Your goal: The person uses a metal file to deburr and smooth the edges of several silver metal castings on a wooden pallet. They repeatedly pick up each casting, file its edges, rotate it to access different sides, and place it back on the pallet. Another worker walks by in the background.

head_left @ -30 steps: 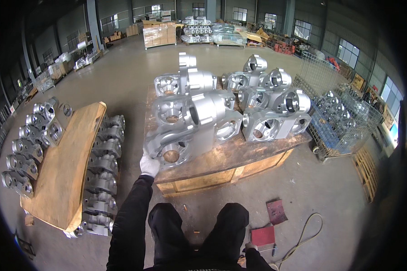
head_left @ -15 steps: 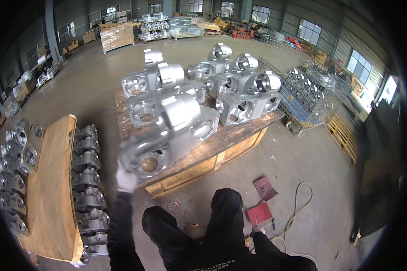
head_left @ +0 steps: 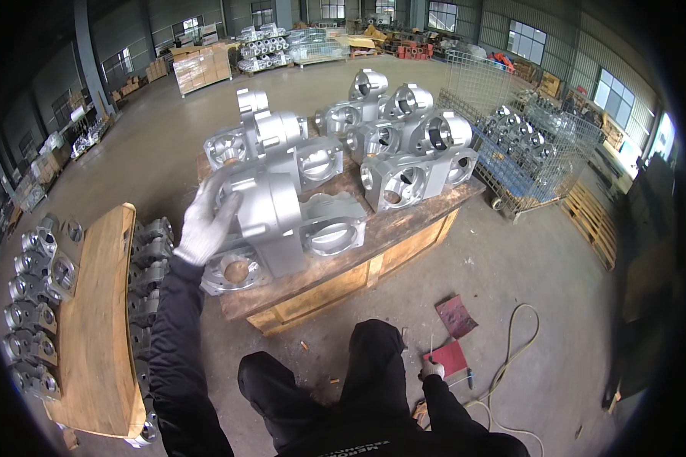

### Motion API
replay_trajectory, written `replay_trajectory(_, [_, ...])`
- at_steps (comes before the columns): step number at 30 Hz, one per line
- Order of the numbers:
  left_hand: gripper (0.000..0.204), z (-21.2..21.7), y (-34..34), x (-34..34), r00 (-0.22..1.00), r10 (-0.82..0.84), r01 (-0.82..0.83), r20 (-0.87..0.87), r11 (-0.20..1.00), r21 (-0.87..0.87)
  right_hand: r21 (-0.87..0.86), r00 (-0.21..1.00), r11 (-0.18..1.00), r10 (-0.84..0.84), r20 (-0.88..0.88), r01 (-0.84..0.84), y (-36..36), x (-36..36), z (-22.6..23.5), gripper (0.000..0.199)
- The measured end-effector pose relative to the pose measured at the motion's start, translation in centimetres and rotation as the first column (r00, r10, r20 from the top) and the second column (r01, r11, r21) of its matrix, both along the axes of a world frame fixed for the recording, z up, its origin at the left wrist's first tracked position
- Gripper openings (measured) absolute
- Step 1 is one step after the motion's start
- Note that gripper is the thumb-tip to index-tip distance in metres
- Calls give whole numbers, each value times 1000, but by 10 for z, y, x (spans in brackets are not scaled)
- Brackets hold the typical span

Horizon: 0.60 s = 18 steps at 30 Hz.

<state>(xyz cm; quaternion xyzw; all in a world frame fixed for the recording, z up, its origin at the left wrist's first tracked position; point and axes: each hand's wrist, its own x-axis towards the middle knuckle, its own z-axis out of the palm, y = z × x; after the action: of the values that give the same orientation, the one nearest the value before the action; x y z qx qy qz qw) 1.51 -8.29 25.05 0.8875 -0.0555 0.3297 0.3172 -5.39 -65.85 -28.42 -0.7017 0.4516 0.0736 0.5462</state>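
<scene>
My left hand (head_left: pixel 208 218), in a white glove, grips the upper rim of the nearest silver metal casting (head_left: pixel 265 207). That casting has a round upright cylinder and ring-shaped openings at its base, and it rests on the near left corner of the wooden crate top (head_left: pixel 312 276). My right hand (head_left: pixel 433 369), also gloved, is low beside my knee, closed around a thin rod-like tool (head_left: pixel 432 344) whose slim shaft points up. The tool's lower end is hidden in the hand. Several similar castings (head_left: pixel 415 171) stand close together behind and to the right.
Left, a wooden board (head_left: pixel 95 320) has rows of castings (head_left: pixel 32 343) along both sides. On the floor lie red sheets (head_left: pixel 456 316), a dark-handled tool (head_left: pixel 470 378) and a looped hose (head_left: pixel 503 373). A wire cage (head_left: pixel 533 160) of parts and a wooden pallet (head_left: pixel 591 225) stand right.
The near casting has turned and now stands steady, its cylinder further left. My left hand has moved from its lower left end up to the cylinder's rim. My right hand has risen slightly.
</scene>
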Motion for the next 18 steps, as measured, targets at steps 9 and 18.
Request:
replay_trajectory(9, [27,-8,9,50,992,-119,89,-50,913,-398,-268,964,963,110,243,-42,-8,58,37,40])
replay_trajectory(18, [33,-19,11,50,997,-77,64,-20,928,-367,-369,644,925,334,688,-86,56,94,181,41])
